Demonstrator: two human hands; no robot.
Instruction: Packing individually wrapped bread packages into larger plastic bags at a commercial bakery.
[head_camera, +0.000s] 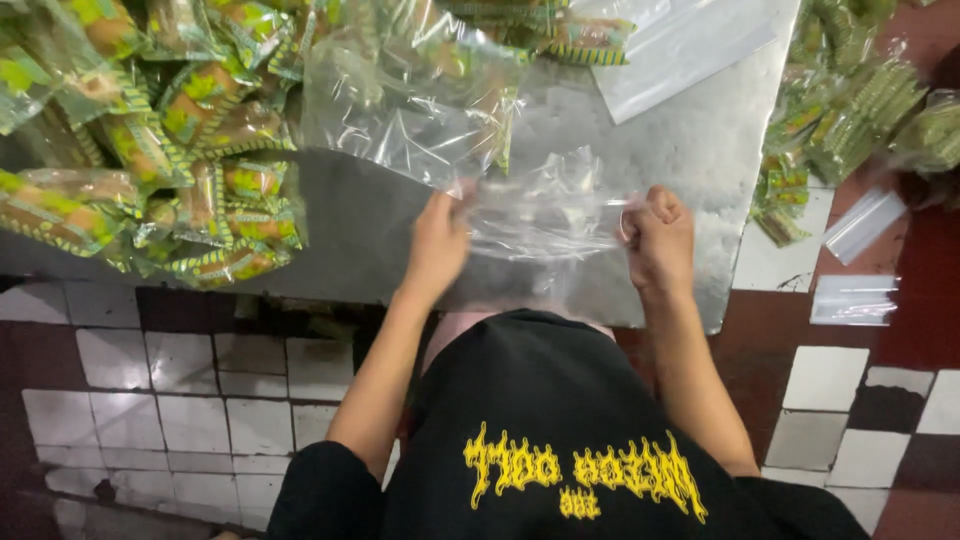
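Observation:
My left hand (438, 243) and my right hand (657, 236) each pinch one side of a clear plastic bag (545, 215), stretched between them above the near edge of a grey metal table (690, 150). The bag looks empty. A second clear bag (410, 90) with several green-and-yellow wrapped snacks inside lies just beyond it. A big heap of the same wrapped snacks (150, 140) covers the table's left side, close to my left hand.
A flat clear bag (680, 45) lies at the table's far right. More wrapped snacks (850, 110) and loose clear bags (855, 298) lie on the tiled floor to the right. Checkered tiles (180, 390) run below the table.

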